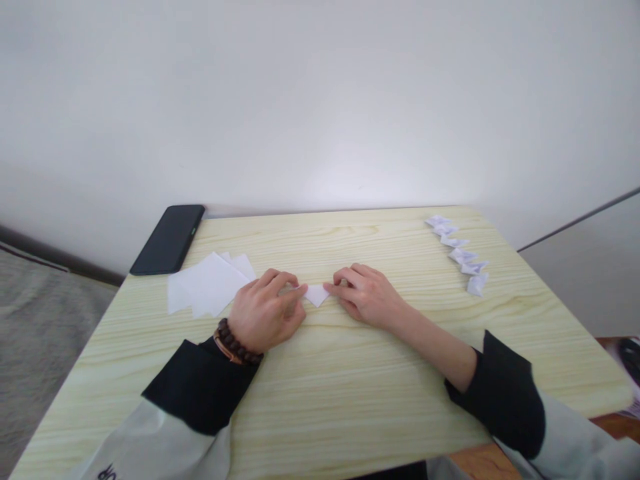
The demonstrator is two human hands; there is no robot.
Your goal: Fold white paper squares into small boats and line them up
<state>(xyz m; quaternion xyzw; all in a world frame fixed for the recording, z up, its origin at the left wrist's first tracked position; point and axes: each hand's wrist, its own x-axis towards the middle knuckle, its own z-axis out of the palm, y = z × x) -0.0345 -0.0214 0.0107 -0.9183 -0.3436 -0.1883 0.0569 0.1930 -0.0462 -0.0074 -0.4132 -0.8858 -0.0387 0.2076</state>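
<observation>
So, biggest thing first: a plain white wall (320,100) fills the top half of the view. Under it is a light wood-grain table (350,407), with its far edge right up against that wall. Grey floor (35,333) shows off to the left.

Two arms come in from the bottom. The left sleeve (195,387) and right sleeve (505,393) are both dark at the cuff and pale grey further down.

Next down in size is a loose stack of white sheets (207,283) on the left part of the table, fanned out a bit. A black phone (169,239) lies screen up on the far left corner, just beyond the sheets.

The left hand (265,313) and right hand (367,297) rest on the tabletop near the middle, close together, fingers curled in. Each one is pinching an end of the same small thing, left forefinger and thumb on one side, right fingertips on the other.

Over on the far right is a row (460,255) of little folded paper bits running along the edge, well apart from the hands.

A brown bead bracelet (235,343) sits on the left wrist.

Smallest: the piece (317,295), a tiny white folded bit with a point facing the person, flat on the table between both hands.
</observation>
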